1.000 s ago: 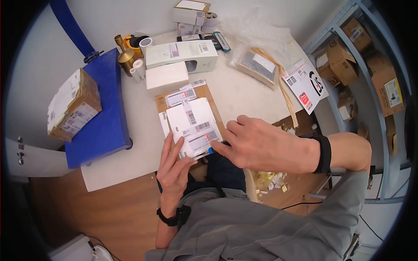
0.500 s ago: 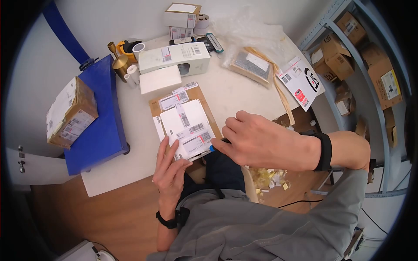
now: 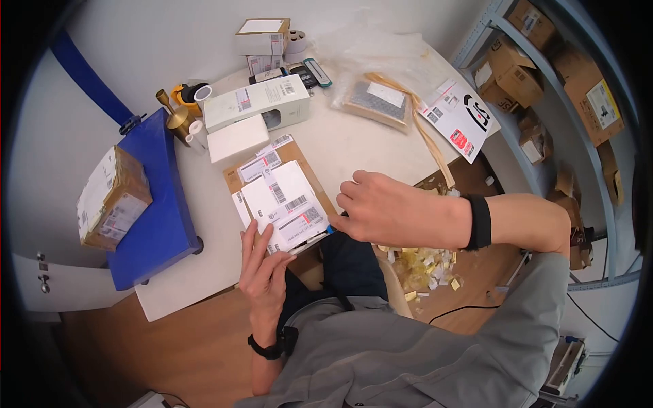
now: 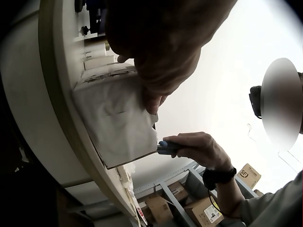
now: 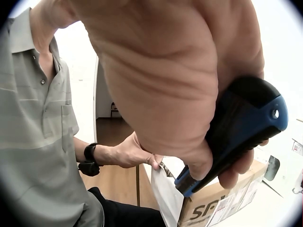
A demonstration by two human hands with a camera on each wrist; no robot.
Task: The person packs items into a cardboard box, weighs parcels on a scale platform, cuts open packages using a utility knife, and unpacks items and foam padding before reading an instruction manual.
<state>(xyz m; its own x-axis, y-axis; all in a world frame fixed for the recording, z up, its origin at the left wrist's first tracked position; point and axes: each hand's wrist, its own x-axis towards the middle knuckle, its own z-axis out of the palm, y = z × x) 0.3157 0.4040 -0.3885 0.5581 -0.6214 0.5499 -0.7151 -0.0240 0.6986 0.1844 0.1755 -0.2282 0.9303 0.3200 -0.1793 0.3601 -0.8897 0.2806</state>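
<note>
A cardboard box (image 3: 318, 187) covered with white labels and white wrapping lies at the table's near edge. My left hand (image 3: 265, 279) grips its near left corner, with fingers along the top edge and the thumb at the near side. My right hand (image 3: 401, 207) holds a blue and black utility knife (image 5: 246, 123). The knife's front end meets the box's near right corner, beside the loose-edged white wrapping (image 5: 166, 194). In the left wrist view that white near face (image 4: 118, 118) spans the box's whole side.
A white carton (image 3: 258, 102) and a smaller white box (image 3: 238, 139) stand behind. To the left, a taped parcel (image 3: 115, 197) sits on a blue platform scale (image 3: 163, 211). Right lie a bubble-wrapped package (image 3: 377, 102) and a printed white mailer (image 3: 456, 119). Shelves (image 3: 537, 129) hold cartons.
My right hand and the knife have shifted slightly right along the box's near edge to its corner. The left hand keeps its grip. The head view has turned a little.
</note>
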